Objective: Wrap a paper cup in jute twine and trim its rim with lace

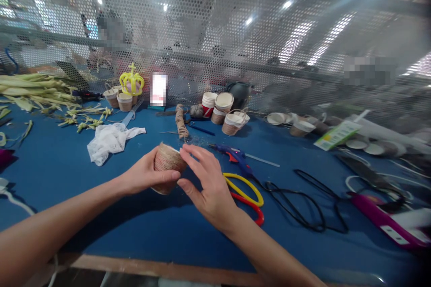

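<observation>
A paper cup wound with brown twine is tilted in my left hand, whose thumb lies across its front. My right hand is at the cup's right side, fingers stretched and thumb apart, with fingertips at the rim; whether they touch the twine's end I cannot tell. Just behind the cup lies a bundle of twine. To the right of my right hand rest a blue glue gun and scissors with yellow and red handles, their blades hidden beneath the hand.
Twine-wrapped cups stand at the back, with more at the right. A crumpled white cloth and corn husks lie left. A lit phone stands by the perforated metal screen. Black cable loops toward a purple power strip.
</observation>
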